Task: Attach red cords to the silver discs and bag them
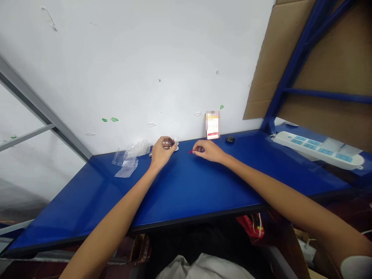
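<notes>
Over the far part of the blue table, my left hand is closed around a small brownish, shiny round item; its kind is unclear. A bit of red shows beside the thumb. Just past those fingers are white rounded pieces, and I cannot tell whether they touch the hand. To the right, my right hand pinches a thin red cord-like piece between thumb and fingertips. A gap separates the two hands. Partly hidden behind my left wrist is a small metallic-looking item.
Clear plastic bags lie left on the blue table. A phone with a lit screen leans against the wall, near a small black oval object. At right are a white power strip and blue metal frame.
</notes>
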`<act>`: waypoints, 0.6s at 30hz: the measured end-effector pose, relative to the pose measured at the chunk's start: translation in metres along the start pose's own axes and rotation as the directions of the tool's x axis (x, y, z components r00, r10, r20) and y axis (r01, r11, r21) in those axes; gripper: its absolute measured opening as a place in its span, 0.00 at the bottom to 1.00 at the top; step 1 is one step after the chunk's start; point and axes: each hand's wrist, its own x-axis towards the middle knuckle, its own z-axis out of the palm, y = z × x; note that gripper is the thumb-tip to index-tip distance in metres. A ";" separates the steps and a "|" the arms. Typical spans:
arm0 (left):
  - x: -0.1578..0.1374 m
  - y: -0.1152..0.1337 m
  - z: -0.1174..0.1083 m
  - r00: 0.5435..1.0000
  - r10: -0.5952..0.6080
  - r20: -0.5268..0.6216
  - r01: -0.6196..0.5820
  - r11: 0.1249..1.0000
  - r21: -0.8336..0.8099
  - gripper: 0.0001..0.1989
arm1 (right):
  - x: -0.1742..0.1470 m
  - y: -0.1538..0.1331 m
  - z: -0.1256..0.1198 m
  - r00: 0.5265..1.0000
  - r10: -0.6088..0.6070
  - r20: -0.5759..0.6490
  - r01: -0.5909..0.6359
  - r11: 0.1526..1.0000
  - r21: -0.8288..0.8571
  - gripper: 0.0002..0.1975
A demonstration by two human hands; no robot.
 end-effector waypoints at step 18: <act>-0.014 0.013 0.010 0.991 0.015 0.135 -0.018 1.000 0.017 0.22 | 0.000 -0.006 0.002 0.960 -0.162 0.231 0.153 0.987 0.054 0.02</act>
